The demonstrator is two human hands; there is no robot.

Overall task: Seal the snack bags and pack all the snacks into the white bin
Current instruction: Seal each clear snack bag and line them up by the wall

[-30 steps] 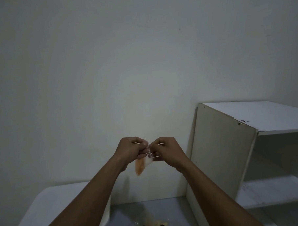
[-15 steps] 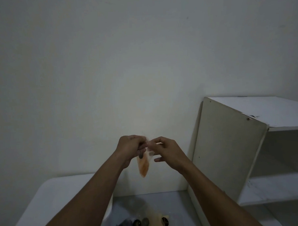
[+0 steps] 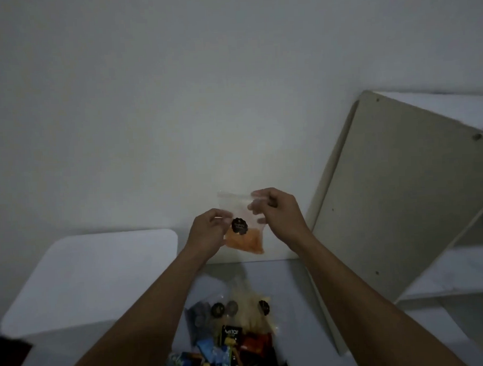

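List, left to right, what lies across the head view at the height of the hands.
From the left: white rounded-corner surface → left hand → clear bag of orange snack → right hand → white shelf unit.

The bag (image 3: 243, 210) is thin clear plastic, faintly glossy, with a thicker zip strip along its top and a matt black paper-like sticker (image 3: 239, 225); the orange filling (image 3: 244, 242) looks rough and crumbly. Two more bags (image 3: 234, 307) below are the same clear, crinkled film with like stickers. The wrappers (image 3: 228, 352) are shiny foil or plastic, creased and catching light. The bin (image 3: 94, 272) looks like smooth matt white plastic. The shelf (image 3: 396, 203) is flat board with a smooth, dull cream coating, pitted by small screw holes. The wall (image 3: 175, 89) is plain matt paint
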